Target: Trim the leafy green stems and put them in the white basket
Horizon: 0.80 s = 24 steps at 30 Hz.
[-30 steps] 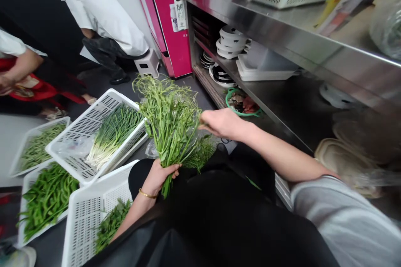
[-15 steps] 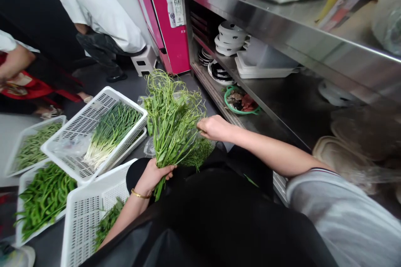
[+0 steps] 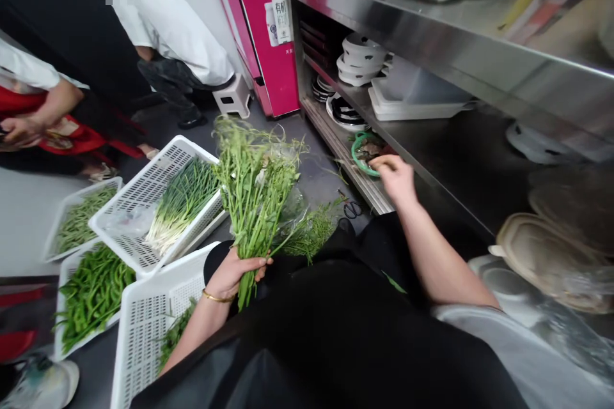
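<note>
My left hand [image 3: 242,275] is closed round the stems of a bunch of green shoots [image 3: 252,192] with curly tendrils, held upright over my lap. My right hand [image 3: 396,177] is away to the right, in front of the lower shelf, its thumb and fingertips pinched together. What lies between those fingertips, if anything, is too small to make out. A thin green strand is blurred to the left of that hand. Below the bunch, a pile of finer greens [image 3: 311,233] lies by clear plastic. Black-handled scissors [image 3: 352,208] rest on the floor beyond my knee.
White baskets hold spring onions [image 3: 185,204], green peppers [image 3: 93,294], green beans [image 3: 89,217] and leafy greens [image 3: 177,335]. A steel shelf unit [image 3: 432,45] with dishes and a green colander [image 3: 359,152] is on the right. Two people are at the upper left, one on a stool [image 3: 233,96].
My right hand has moved away from the bunch, to the right and slightly up, in front of the green colander. My left hand keeps hold of the shoots. The view has shifted slightly.
</note>
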{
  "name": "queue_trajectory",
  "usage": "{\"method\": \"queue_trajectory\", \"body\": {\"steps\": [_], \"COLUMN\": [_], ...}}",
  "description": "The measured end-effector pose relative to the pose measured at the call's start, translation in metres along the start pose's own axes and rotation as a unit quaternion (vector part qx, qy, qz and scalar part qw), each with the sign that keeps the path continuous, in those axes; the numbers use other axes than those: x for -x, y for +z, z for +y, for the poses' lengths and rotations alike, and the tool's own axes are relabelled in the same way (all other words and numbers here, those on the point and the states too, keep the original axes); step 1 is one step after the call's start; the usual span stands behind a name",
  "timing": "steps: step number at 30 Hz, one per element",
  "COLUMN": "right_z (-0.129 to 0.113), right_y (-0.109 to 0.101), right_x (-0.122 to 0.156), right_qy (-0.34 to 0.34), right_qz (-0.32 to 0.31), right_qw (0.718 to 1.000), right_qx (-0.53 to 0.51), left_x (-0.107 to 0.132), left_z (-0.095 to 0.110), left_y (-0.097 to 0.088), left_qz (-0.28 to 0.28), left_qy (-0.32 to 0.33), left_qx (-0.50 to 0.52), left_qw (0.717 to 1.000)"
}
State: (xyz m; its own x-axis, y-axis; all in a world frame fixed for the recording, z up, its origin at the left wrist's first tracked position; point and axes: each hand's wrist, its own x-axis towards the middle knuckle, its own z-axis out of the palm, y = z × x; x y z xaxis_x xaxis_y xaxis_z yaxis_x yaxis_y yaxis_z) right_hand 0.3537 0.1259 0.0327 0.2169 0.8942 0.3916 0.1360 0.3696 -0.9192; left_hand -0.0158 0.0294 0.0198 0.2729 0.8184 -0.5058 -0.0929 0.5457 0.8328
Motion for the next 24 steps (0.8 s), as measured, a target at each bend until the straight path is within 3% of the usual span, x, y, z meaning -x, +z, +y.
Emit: {"method": "queue_trajectory", "body": {"steps": [2,4,5,8,10,13,15,17,19,21,23,24], "right_z": [-0.009,-0.019,-0.023,-0.028,-0.026,-0.019,-0.013,-0.007,-0.001,0.004,0.009,0.011], "right_y": [0.031,0.068,0.085,0.116,0.121,0.119,0.117,0.111,0.094,0.066,0.032,0.018], "right_x": [0.014,0.024,0.026,0.028,0.030,0.036,0.038,0.035,0.025,0.014,0.005,0.003], "right_qy": [0.009,0.089,0.140,0.247,0.241,0.134,0.040,-0.009,0.014,0.084,0.153,0.173], "right_qz": [-0.075,-0.266,-0.303,-0.319,-0.326,-0.308,-0.255,-0.183,-0.129,-0.093,-0.092,-0.125], "right_qw": [0.997,0.959,0.942,0.914,0.914,0.936,0.944,0.953,0.971,0.983,0.980,0.972], "right_qx": [0.022,0.035,0.020,-0.035,-0.030,0.105,0.207,0.241,0.199,0.131,0.092,0.100], "left_x": [-0.002,-0.004,-0.005,-0.005,-0.004,-0.005,-0.007,-0.007,-0.006,-0.004,-0.001,0.001], "left_z": [0.001,0.002,0.003,0.004,0.003,-0.001,-0.003,-0.004,-0.003,-0.001,0.000,0.000], "left_y": [0.005,0.011,0.015,0.021,0.021,0.018,0.016,0.014,0.010,0.003,-0.005,-0.009], "left_qz": [-0.011,-0.017,-0.019,-0.021,-0.021,-0.021,-0.022,-0.022,-0.022,-0.019,-0.015,-0.014], "left_qy": [0.002,0.005,0.005,-0.001,-0.006,-0.009,-0.009,-0.006,-0.001,0.001,0.001,-0.001], "left_qx": [-0.003,-0.012,-0.021,-0.050,-0.057,-0.052,-0.045,-0.038,-0.039,-0.055,-0.075,-0.083], "left_qw": [1.000,1.000,1.000,0.999,0.998,0.998,0.999,0.999,0.999,0.998,0.997,0.996]}}
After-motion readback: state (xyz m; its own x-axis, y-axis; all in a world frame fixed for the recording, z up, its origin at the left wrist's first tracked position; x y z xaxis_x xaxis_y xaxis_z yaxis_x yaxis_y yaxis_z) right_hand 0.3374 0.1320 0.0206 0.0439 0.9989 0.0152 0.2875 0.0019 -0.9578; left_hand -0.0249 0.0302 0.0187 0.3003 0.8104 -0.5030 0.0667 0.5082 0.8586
